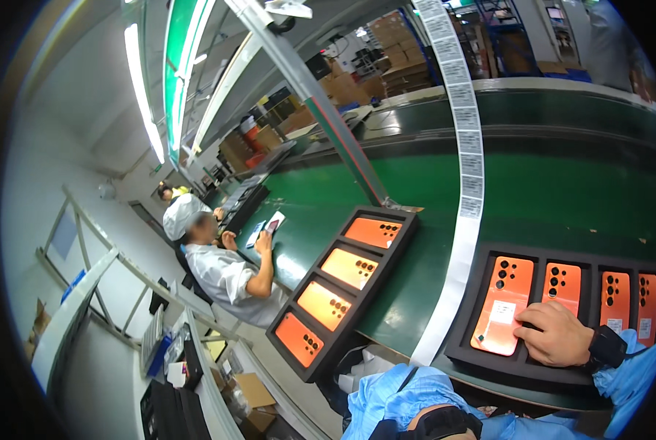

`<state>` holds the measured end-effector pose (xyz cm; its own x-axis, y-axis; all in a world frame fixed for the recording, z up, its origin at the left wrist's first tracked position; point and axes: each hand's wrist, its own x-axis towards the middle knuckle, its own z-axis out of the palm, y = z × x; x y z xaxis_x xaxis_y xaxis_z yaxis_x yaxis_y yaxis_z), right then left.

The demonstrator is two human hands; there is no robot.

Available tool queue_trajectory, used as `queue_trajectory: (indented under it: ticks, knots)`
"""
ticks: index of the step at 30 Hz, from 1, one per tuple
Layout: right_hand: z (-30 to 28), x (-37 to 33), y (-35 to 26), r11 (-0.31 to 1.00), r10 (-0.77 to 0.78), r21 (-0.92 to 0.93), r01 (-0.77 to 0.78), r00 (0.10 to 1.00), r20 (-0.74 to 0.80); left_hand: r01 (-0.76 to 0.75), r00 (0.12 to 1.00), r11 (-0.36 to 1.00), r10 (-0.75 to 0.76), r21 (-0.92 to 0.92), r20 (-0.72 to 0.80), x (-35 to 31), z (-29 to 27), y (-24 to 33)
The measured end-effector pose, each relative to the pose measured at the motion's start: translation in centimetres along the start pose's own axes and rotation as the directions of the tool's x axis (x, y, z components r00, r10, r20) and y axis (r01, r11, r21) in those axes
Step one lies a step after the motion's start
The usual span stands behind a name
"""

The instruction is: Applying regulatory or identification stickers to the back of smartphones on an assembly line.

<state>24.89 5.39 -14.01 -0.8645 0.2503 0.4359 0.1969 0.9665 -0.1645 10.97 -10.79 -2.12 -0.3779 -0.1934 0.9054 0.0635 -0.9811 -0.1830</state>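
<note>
My right hand (555, 334) lies over a black foam tray (562, 257) at the right, palm down. Its slightly bent fingers touch the right edge of an orange phone (513, 286), beside the white label (502, 312) on its back. Below the fingers, the lower part of a second orange phone (562, 284) is hidden. Two more phones (615, 293) in this tray also carry small white labels. My left sleeve (397, 396) and a black wristband (449, 424) show at the lower edge, while the left hand itself is cut off.
A second foam tray (288, 348) with several orange phones stands tilted over the green bench's (397, 315) edge. A long strip of printed labels (467, 147) hangs down between the trays. At the left, a person (222, 271) in white handles a phone. A metal post (335, 125) rises behind.
</note>
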Motion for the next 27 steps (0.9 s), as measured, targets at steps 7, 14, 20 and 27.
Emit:
queue_trajectory:
  ticks: [7, 14, 20, 27]
  knots:
    - [0.0, -0.5, 0.2, 1.000, -0.007, -0.015, 0.007, 1.000, -0.008, 0.051, 0.988, 0.997, -0.060, 0.063, 0.146, 0.2, -2.1, 3.0]
    - [-0.1, -0.7, 0.3, 1.000, 0.007, -0.019, -0.008, 0.999, -0.037, 0.096, 0.984, 0.995, -0.090, -0.033, 0.154, 0.9, -0.8, 2.3]
    - [0.2, -0.4, 0.2, 1.000, -0.010, 0.004, 0.010, 0.998, -0.062, 0.087, 0.981, 0.994, -0.098, 0.072, 0.167, 0.1, -0.9, 2.7]
    - [0.2, -0.9, 0.4, 1.000, -0.001, 0.008, 0.001, 0.998, -0.060, 0.148, 0.980, 0.989, -0.147, 0.001, 0.132, 0.4, -1.0, 2.1]
